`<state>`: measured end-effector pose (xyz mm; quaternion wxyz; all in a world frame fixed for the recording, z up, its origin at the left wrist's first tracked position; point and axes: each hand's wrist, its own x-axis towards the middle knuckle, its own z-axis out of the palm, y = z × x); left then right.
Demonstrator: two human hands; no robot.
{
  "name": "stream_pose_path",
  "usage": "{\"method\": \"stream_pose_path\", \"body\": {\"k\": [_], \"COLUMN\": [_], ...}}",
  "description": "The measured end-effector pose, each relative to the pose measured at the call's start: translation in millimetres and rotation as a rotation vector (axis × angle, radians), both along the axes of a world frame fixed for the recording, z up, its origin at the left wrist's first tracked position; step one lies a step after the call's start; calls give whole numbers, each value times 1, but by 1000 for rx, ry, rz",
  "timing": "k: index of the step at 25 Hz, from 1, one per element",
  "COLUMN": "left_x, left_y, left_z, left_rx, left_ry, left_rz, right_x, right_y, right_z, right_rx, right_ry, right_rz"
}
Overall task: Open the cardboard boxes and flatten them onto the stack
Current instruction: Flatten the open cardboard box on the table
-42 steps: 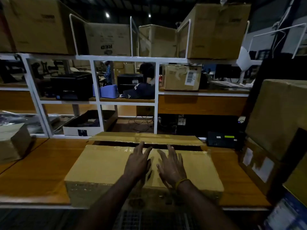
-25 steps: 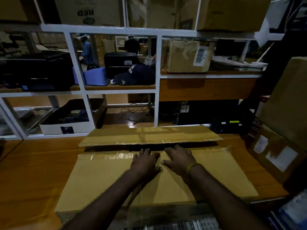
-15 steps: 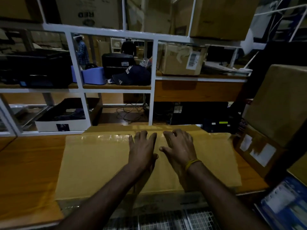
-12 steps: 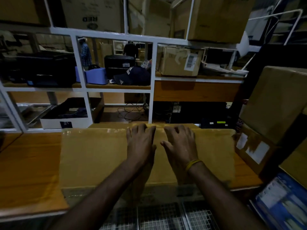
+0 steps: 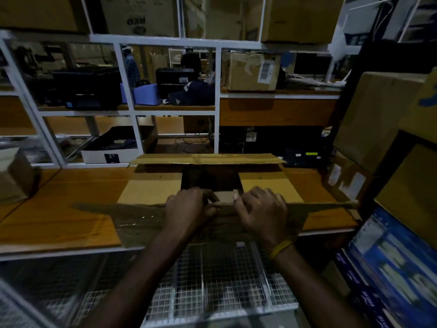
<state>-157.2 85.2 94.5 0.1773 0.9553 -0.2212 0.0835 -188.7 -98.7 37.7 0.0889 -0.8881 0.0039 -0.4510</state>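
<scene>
Your cardboard box [image 5: 151, 189] sits on the wooden table [image 5: 59, 209] in front of you, its top now open: far flap [image 5: 205, 159] folded back, two side flaps lying inward. Your left hand [image 5: 189, 209] and right hand [image 5: 262, 211] both curl over the near flap [image 5: 106, 215], gripping its edge at the middle, probably so it folds down evenly. Shelves [image 5: 175, 110] stand behind.

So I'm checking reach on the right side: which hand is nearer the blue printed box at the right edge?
Right. The right hand grips the near flap of the open box, just left of the blue box; the left hand grips the same flap farther left.
</scene>
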Motion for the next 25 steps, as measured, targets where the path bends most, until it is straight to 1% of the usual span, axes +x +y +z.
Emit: {"method": "stream_pose_path", "body": {"k": [5, 9, 12, 15, 17, 20, 23, 25], "left_x": [-11, -10, -5, 4, 16, 36, 56, 68], "left_y": [3, 5, 9, 10, 9, 5, 0, -5], "left_z": [-27, -52, -71, -94, -109, -122, -129, -132], "left_rx": [98, 239, 384, 427, 443, 415, 351, 325], "left_ry": [298, 410, 464, 544, 507, 362, 289, 254], "left_rz": [-71, -167, -224, -250, -201, -119, -78, -49], "right_x": [-38, -44, -36, -21, -10, 12, 38, 54], "right_y": [10, 8, 8, 8, 6, 3, -1, -3], "right_z": [-25, -31, -40, -56, -68, -77, -76, -75], "right_rx": [166, 286, 262, 209, 206, 194, 108, 68], "right_ry": [281, 551, 720, 865, 907, 941, 992, 987], "right_rz": [45, 121, 126, 83, 74, 81, 68, 56]}}
